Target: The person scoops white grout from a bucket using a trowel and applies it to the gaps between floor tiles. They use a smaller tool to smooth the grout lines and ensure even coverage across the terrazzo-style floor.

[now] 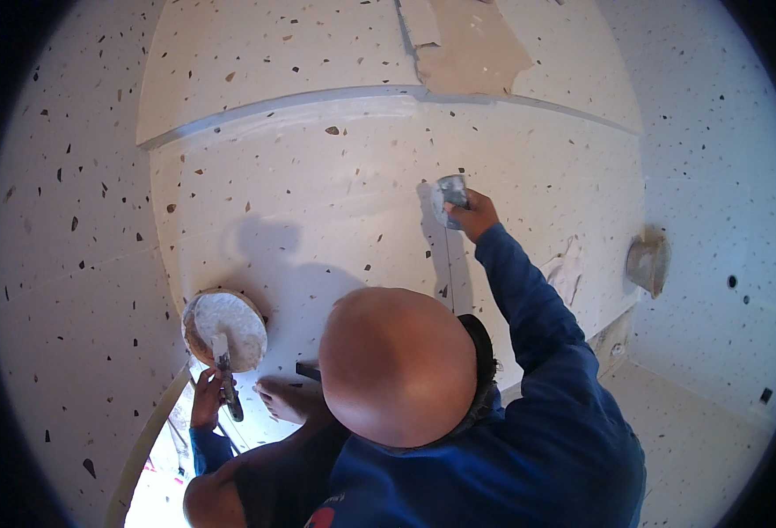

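My right hand (479, 217) is closed around a flat scraper (451, 195) smeared with white paste. Its blade lies against the speckled white terrazzo panel, just above a thin dark line. Lower left, my left hand (206, 400) grips the dark handle of a putty knife (232, 403). The knife's white-coated blade rests over a round tub (245, 321) of whitish paste. Whether this hand also bears the tub's weight, I cannot tell. Both of my sleeves are dark blue, and the right arm reaches up and forward.
A grey ledge edge (291, 103) crosses the far part of the terrazzo. Beyond it is a torn-edged brown patch (472, 53). To the right are a crumpled pale cloth or paper (567, 271) and a brownish container (647, 262). A bare foot (284, 401) is near the tub.
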Available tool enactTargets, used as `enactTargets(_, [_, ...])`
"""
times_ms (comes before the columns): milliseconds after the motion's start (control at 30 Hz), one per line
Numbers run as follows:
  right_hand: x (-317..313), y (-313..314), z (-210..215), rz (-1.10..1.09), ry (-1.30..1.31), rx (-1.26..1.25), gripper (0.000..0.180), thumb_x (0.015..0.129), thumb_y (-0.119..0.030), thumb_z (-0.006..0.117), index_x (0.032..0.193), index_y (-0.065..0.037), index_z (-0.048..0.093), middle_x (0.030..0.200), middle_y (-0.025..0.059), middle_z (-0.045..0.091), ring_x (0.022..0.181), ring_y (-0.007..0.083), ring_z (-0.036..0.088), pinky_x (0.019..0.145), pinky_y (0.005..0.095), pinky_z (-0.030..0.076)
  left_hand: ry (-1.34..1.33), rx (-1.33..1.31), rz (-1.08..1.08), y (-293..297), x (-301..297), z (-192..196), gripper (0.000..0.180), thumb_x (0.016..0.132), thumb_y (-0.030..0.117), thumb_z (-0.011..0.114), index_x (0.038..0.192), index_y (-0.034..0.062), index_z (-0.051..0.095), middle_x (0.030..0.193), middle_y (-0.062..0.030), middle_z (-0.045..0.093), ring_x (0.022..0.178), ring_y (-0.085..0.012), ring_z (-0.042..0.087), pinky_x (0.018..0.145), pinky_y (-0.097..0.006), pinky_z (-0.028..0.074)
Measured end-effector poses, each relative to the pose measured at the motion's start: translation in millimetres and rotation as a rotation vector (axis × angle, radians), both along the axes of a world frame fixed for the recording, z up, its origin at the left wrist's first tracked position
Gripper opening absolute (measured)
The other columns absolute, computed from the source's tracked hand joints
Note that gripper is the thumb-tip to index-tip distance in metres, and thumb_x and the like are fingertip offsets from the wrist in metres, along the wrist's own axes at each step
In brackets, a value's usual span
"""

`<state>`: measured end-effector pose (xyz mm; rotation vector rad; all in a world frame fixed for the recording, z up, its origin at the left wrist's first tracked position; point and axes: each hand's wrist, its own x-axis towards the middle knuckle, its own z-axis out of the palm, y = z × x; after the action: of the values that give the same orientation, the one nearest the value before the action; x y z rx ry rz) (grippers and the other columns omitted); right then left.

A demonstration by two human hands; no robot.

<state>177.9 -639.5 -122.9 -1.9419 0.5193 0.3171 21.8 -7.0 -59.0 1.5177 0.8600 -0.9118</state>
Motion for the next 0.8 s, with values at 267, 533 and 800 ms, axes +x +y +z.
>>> enactTargets(267, [25.5, 82.0, -31.1, 0.550, -0.466, -0.822, 0.036, 0.080, -0.001, 0.056, 0.115, -0.009, 0.063, 0.113, 0.0138, 0.066, 0.099, 0.0341, 0.064, 0.087, 0.0409, 0.050, -0.138, 0.049, -0.024, -16.2, 6.3, -3.8, 0.036, 0.101, 0.038, 0.037, 0.111, 0.0041, 0.047, 0.087, -0.0101, 0.061, 0.069, -0.0182, 0.062, 0.066, -0.034, 0.054])
enactTargets(533, [31.4, 66.0, 22.8, 0.433, 0.067, -0.696, 0.033, 0.081, -0.005, 0.055, 0.114, -0.006, 0.060, 0.109, 0.0169, 0.065, 0.101, 0.0327, 0.063, 0.087, 0.0419, 0.051, -0.137, 0.094, 0.105, -24.2, 14.2, -16.6, 0.035, 0.100, 0.036, 0.043, 0.114, 0.0053, 0.050, 0.080, -0.0078, 0.054, 0.057, -0.0175, 0.061, 0.051, -0.032, 0.054])
enactTargets(800, [21.3, 166.4, -1.9, 0.432, -0.046, -0.587, 0.022, 0.087, -0.015, 0.054, 0.105, -0.005, 0.061, 0.101, 0.0190, 0.064, 0.094, 0.0379, 0.061, 0.084, 0.0456, 0.050, -0.151, 0.154, 0.097, -5.1, -7.7, -31.3, 0.036, 0.099, 0.039, 0.042, 0.107, 0.0044, 0.050, 0.075, -0.0083, 0.054, 0.051, -0.0190, 0.059, 0.046, -0.032, 0.051])
